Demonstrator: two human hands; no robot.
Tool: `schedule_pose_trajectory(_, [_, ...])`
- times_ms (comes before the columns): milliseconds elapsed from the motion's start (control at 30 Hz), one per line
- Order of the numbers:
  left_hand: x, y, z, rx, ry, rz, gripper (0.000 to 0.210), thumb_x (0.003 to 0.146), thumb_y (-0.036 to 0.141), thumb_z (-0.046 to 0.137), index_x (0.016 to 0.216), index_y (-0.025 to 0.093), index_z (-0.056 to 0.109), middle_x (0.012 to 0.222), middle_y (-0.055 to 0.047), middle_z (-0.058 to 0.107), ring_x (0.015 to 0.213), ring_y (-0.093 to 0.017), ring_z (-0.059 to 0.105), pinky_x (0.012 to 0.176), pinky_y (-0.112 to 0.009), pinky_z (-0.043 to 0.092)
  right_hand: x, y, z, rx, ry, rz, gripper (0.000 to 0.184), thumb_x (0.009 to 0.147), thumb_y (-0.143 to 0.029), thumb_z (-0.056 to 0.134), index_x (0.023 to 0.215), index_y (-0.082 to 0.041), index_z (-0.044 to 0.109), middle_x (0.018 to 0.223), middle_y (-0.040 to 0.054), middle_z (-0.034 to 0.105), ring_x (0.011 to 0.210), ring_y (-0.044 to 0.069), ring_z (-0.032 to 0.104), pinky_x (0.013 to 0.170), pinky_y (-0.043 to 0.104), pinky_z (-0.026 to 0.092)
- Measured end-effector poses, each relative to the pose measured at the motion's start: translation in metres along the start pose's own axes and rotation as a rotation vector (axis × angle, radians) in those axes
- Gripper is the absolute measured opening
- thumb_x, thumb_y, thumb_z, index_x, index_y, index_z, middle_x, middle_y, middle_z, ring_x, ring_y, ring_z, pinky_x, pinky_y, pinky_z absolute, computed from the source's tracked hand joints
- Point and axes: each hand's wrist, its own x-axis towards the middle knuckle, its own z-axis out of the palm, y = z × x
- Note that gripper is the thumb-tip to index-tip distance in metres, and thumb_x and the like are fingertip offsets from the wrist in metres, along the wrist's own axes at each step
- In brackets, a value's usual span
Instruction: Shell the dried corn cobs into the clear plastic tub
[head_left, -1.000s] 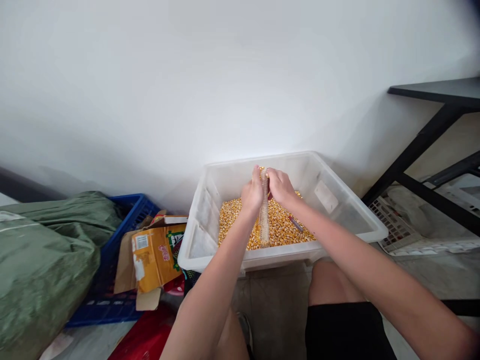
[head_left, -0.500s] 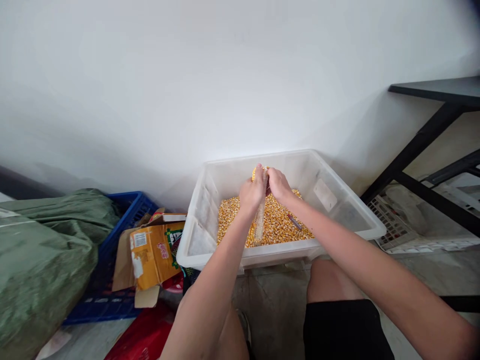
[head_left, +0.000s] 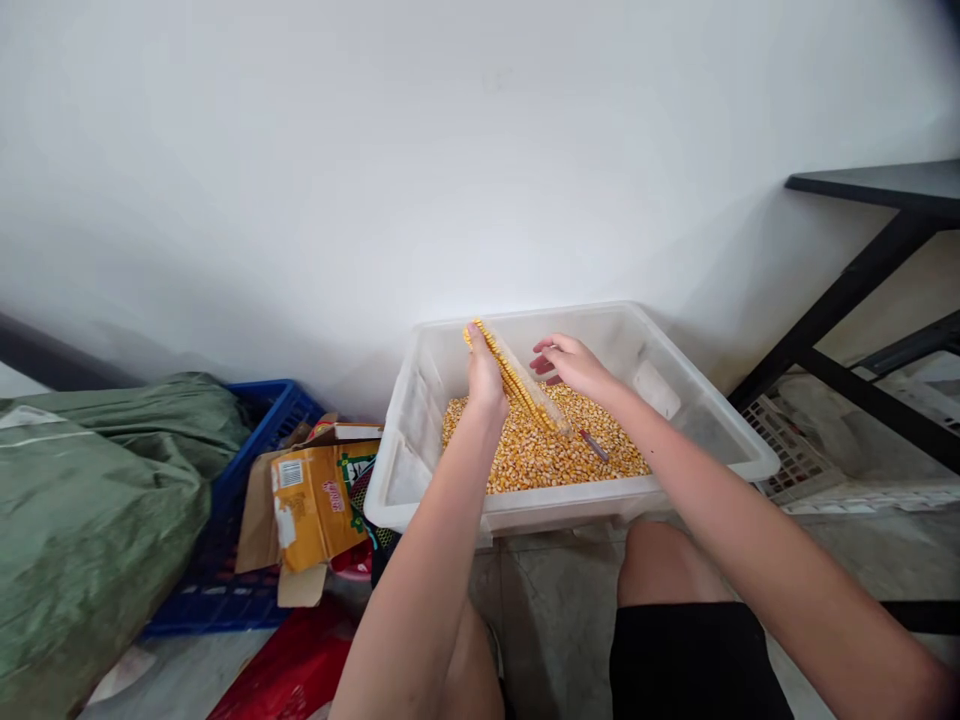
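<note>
My left hand [head_left: 486, 372] is wrapped round a corn cob [head_left: 517, 378], which slants down to the right over the bin. Yellow kernels cover part of the cob, and a pale strip along its upper right side is bare. To the right of the cob is my right hand [head_left: 571, 362], its fingers apart and holding nothing. Loose corn kernels [head_left: 547, 465] cover the floor of the translucent plastic bin [head_left: 450, 510]. On the kernels, near the cob's lower end, lies a thin tool [head_left: 595, 446] with a reddish tip; its kind is unclear.
Left of the bin lies an opened orange cardboard box [head_left: 315, 510], beside a blue crate [head_left: 225, 600] with a green sack [head_left: 97, 500] on it. A red bag [head_left: 292, 665] is on the floor. At right stands a black-framed table [head_left: 847, 270]; a white wall rises behind.
My right hand has come off the cob and moved right, its fingers opening. In my left hand, the cob has turned from nearly upright to slanting, showing more kernels.
</note>
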Motion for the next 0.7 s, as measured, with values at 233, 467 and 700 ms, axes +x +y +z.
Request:
schedule_pose_trajectory(233, [0.008, 0.019, -0.007, -0.154, 0.083, 0.003, 0.051, 0.092, 0.067, 0.044, 0.102, 0.021, 0.062, 0.105, -0.008, 0.066, 0.099, -0.02, 0.065, 0.08, -0.028, 0.055, -0.019, -0.007, 0.006, -0.252, -0.264, -0.176, 0.035, 0.091, -0.055, 0.056, 0.094, -0.021, 0.068, 0.084, 0.0037, 0.068, 0.073, 0.016, 0.062, 0.056, 0.023, 0.048])
schedule_pose_trajectory(467, [0.01, 0.021, -0.008, -0.041, 0.163, -0.004, 0.047, 0.09, 0.066, 0.048, 0.101, 0.021, 0.057, 0.084, -0.005, 0.061, 0.077, -0.018, 0.065, 0.07, -0.029, 0.054, -0.019, 0.001, 0.017, -0.05, -0.352, -0.119, 0.035, 0.094, -0.05, 0.053, 0.08, -0.02, 0.062, 0.07, 0.0009, 0.065, 0.059, 0.016, 0.063, 0.05, 0.026, 0.053])
schedule_pose_trajectory(700, [0.014, 0.024, -0.012, 0.0, 0.235, 0.059, 0.049, 0.086, 0.068, 0.054, 0.095, 0.02, 0.053, 0.078, -0.003, 0.056, 0.069, -0.017, 0.061, 0.064, -0.03, 0.052, -0.025, -0.011, 0.015, 0.128, -0.371, 0.049, 0.032, 0.092, -0.049, 0.057, 0.094, -0.019, 0.068, 0.085, 0.0056, 0.069, 0.068, 0.017, 0.066, 0.054, 0.029, 0.06])
